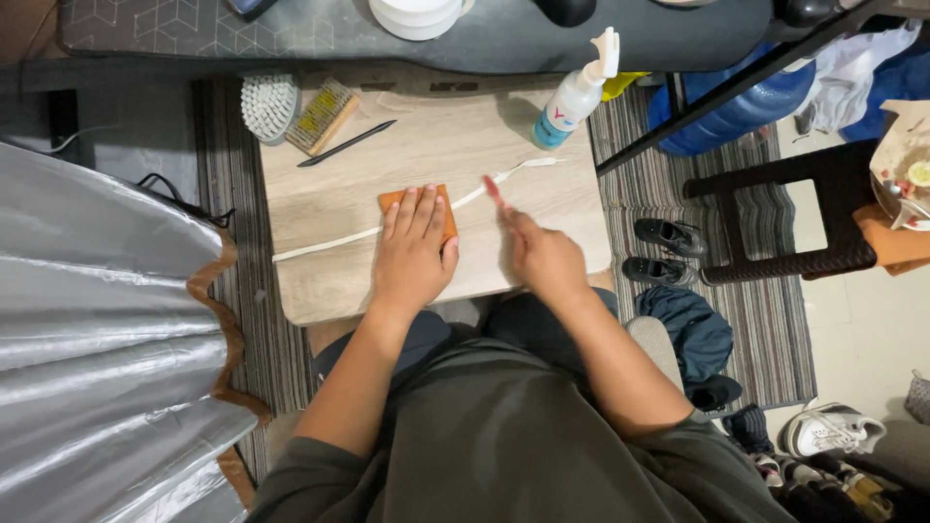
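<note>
My left hand (pixel 415 247) lies flat, fingers together, on an orange cloth pad (pixel 395 199) that rests on a long white lace (pixel 329 242) stretched across a small light wooden board (pixel 436 145). My right hand (pixel 538 254) hovers just right of the pad, blurred, with a finger pointing toward the lace's right stretch (pixel 523 169). It holds nothing that I can see.
At the board's far edge lie a white round brush (pixel 269 105), a wooden wire brush (pixel 323 114), a thin black tool (pixel 347 142) and a spray bottle (pixel 573 97). Silver fabric (pixel 97 339) fills the left. Shoes (pixel 668 235) and a dark stool (pixel 785 208) sit on the striped rug at right.
</note>
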